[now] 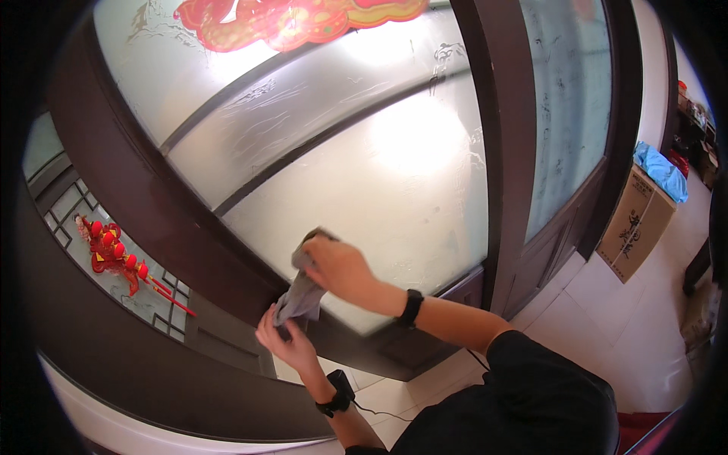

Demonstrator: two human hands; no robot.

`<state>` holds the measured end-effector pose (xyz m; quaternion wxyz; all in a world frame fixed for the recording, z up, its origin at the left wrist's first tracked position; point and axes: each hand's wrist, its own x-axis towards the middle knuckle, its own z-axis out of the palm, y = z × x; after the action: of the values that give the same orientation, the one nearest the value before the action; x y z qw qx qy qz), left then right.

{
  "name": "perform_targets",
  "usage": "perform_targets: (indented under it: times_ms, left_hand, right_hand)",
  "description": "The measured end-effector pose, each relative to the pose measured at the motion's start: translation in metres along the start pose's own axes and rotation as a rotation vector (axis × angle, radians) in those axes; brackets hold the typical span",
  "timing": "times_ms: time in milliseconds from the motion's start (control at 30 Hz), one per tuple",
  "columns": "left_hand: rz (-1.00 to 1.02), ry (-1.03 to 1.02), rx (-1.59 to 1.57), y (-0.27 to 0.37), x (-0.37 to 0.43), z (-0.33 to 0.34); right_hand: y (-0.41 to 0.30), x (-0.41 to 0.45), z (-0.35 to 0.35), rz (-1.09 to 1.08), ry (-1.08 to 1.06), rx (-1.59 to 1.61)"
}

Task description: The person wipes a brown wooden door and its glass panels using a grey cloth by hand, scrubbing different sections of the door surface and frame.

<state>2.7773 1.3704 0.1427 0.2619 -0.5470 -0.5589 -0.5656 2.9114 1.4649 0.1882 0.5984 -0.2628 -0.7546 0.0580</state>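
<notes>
A grey cloth (304,298) stretches between my two hands, in front of a frosted glass door panel (352,205). My right hand (341,270) grips the bunched upper end of the cloth close to the lower part of the glass. Lower and to the left, my left hand (287,344) has its fingers around the other end, beside the dark brown door frame (239,273). Both wrists wear black straps, and the left one carries a small box with a cable. Whether the cloth touches the glass is hard to tell.
A red hanging ornament (116,253) decorates the panel on the left. A red and yellow decoration (296,23) is on the upper glass. To the right, a cardboard box (637,222) with a blue plastic bag (660,170) on it stands on the tiled floor (603,318).
</notes>
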Motion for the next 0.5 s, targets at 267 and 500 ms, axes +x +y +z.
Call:
perform_targets:
  times_ms: [267, 500]
  left_hand:
    - [-0.088, -0.063, 0.093, -0.048, -0.036, -0.012]
    - [-0.254, 0.108, 0.149, -0.027, -0.05, 0.033]
  right_hand:
    - [-0.004, -0.038, 0.029, -0.124, -0.037, -0.05]
    - [0.057, -0.068, -0.016, 0.003, 0.113, -0.065]
